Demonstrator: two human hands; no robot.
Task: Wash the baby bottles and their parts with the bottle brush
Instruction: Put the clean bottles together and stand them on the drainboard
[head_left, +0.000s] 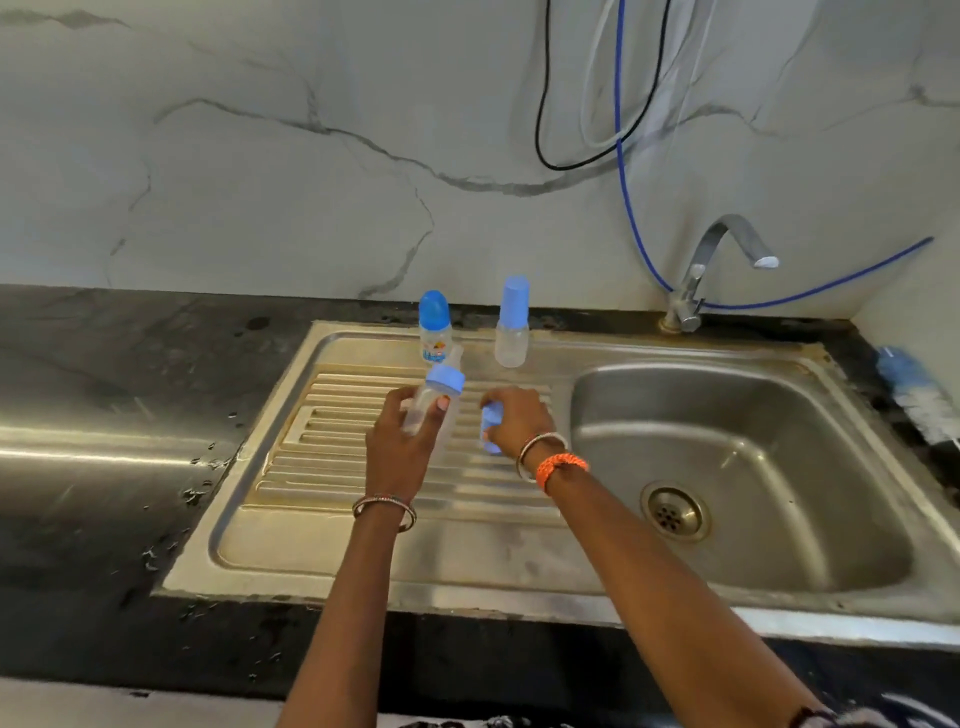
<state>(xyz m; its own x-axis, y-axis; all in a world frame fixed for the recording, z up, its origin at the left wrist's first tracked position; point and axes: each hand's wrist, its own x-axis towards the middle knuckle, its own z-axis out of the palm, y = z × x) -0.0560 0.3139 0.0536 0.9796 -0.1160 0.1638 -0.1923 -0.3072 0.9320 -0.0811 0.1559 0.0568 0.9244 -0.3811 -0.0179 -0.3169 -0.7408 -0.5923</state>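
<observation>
Head view: left hand (400, 441) gripping clear plastic bottle (428, 402), right hand (519, 421) clutching blue cap (490, 428); white-bristled bottle brush (917, 395) untouched, washing unstarted.

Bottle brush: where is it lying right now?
In the head view the bottle brush lies on the dark counter at the far right edge, beyond the sink basin and right of the tap, away from both hands.

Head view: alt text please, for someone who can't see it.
Over a steel sink's drainboard, the left hand holds a clear baby bottle and the right hand its blue cap. Two capped bottles stand behind; a bottle brush lies far right.
</observation>
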